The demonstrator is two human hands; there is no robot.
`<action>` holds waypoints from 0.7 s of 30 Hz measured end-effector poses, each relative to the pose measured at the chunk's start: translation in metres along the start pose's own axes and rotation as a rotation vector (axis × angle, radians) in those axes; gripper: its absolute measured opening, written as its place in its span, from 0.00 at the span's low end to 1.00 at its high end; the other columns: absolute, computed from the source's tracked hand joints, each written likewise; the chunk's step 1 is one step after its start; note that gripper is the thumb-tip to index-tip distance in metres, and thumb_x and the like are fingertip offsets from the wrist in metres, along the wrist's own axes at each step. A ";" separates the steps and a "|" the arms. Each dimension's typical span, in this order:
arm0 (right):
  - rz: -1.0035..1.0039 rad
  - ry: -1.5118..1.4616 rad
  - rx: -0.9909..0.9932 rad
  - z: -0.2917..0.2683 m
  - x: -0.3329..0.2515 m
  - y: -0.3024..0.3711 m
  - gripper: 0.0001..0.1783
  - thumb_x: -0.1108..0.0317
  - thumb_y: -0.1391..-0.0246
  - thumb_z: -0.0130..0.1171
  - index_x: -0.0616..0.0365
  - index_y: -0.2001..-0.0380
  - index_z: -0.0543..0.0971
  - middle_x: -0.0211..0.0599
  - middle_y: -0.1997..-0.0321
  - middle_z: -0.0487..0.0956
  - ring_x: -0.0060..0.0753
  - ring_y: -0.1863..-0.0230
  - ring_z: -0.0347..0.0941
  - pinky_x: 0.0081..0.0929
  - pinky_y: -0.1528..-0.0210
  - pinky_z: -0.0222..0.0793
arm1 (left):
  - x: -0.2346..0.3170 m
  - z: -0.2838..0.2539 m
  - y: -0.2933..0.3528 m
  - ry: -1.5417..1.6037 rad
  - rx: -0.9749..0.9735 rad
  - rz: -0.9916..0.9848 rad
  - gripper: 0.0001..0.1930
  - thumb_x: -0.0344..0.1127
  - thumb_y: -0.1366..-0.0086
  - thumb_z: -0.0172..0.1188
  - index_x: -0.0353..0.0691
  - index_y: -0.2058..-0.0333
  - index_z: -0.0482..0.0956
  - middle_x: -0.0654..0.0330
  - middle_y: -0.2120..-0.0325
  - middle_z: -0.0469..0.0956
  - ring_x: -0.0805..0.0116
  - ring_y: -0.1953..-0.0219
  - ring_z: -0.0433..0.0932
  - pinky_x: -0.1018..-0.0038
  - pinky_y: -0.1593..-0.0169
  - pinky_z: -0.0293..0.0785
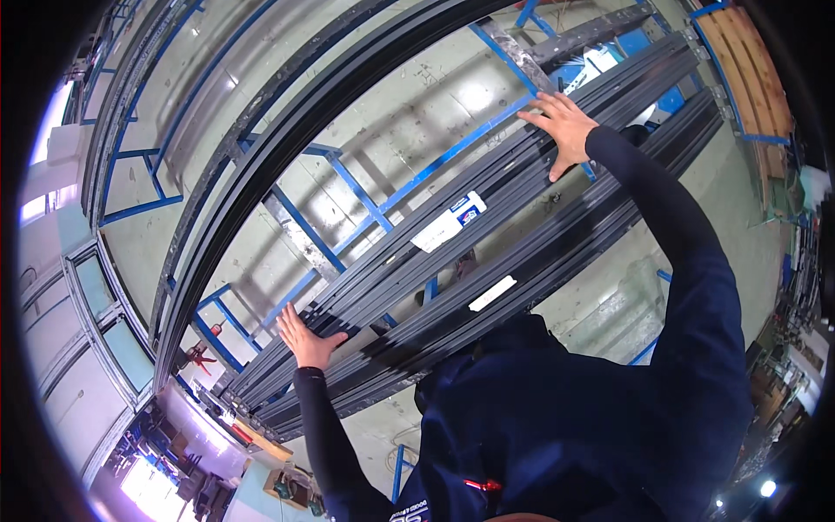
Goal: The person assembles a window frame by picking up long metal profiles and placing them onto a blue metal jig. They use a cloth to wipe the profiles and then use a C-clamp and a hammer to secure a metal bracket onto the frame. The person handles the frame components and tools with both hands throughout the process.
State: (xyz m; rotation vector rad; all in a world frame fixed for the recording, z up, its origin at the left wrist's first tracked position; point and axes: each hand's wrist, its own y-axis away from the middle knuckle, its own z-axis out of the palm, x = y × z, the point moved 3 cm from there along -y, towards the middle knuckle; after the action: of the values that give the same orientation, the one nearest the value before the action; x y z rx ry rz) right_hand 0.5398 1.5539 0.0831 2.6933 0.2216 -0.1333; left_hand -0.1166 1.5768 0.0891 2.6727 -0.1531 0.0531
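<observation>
Long dark grey profile bars (383, 291) lie side by side in a bundle, running from lower left to upper right. My left hand (309, 337) is flat on the left part of this bundle, fingers spread. Farther along, my right hand (564, 130) lies on the same bundle, its fingers also stretched apart. Neither hand is wrapped round a bar. Between the hands, a white and blue label (448, 222) sits on the bars. Closer to my body runs a second bundle of dark profiles (557, 252) with a white label (493, 294).
Blue metal trestles (448, 161) support the bars above a pale floor (400, 113). Beyond them, another long dark bar (287, 130) crosses the view. A red caulking gun (200, 357) is at the left. Wooden slats (744, 70) in a blue frame stand at the far right.
</observation>
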 end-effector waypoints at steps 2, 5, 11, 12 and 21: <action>-0.052 -0.072 -0.158 -0.009 -0.003 -0.017 0.70 0.42 0.82 0.82 0.48 0.31 0.61 0.48 0.33 0.66 0.51 0.27 0.53 0.51 0.23 0.37 | -0.007 0.002 -0.022 0.026 -0.137 0.046 0.78 0.52 0.75 0.85 0.38 0.28 0.43 0.45 0.29 0.51 0.47 0.25 0.45 0.48 0.26 0.42; -0.108 -0.039 -0.239 -0.015 -0.008 -0.038 0.68 0.41 0.86 0.82 0.53 0.36 0.66 0.45 0.40 0.72 0.48 0.33 0.63 0.50 0.25 0.41 | -0.004 0.005 -0.042 0.021 -0.348 0.075 0.66 0.52 0.74 0.85 0.36 0.35 0.60 0.47 0.41 0.69 0.47 0.35 0.64 0.54 0.31 0.56; -0.105 -0.104 -0.015 -0.011 -0.010 -0.025 0.60 0.49 0.91 0.83 0.56 0.45 0.71 0.41 0.49 0.74 0.47 0.40 0.67 0.47 0.27 0.46 | 0.001 -0.004 -0.038 -0.099 -0.248 0.101 0.54 0.52 0.74 0.85 0.36 0.46 0.70 0.50 0.52 0.73 0.49 0.44 0.69 0.58 0.39 0.63; -0.106 -0.142 0.044 -0.013 -0.011 -0.020 0.58 0.53 0.92 0.83 0.56 0.46 0.71 0.41 0.50 0.73 0.47 0.40 0.67 0.47 0.28 0.47 | 0.001 -0.003 -0.028 -0.100 -0.172 0.108 0.54 0.51 0.75 0.85 0.36 0.47 0.70 0.51 0.53 0.73 0.49 0.45 0.69 0.58 0.40 0.63; 0.071 -0.061 0.192 -0.007 -0.022 0.020 0.58 0.59 0.91 0.83 0.49 0.44 0.71 0.38 0.43 0.71 0.46 0.36 0.64 0.48 0.31 0.49 | 0.005 0.000 0.009 -0.055 0.125 0.046 0.54 0.51 0.79 0.85 0.37 0.48 0.70 0.53 0.58 0.72 0.49 0.50 0.69 0.56 0.44 0.61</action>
State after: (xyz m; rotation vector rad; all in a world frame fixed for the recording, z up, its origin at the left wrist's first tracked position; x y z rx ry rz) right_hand 0.5226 1.5360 0.1011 2.8787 0.0985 -0.2254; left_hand -0.1125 1.5687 0.0936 2.7970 -0.2356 0.0032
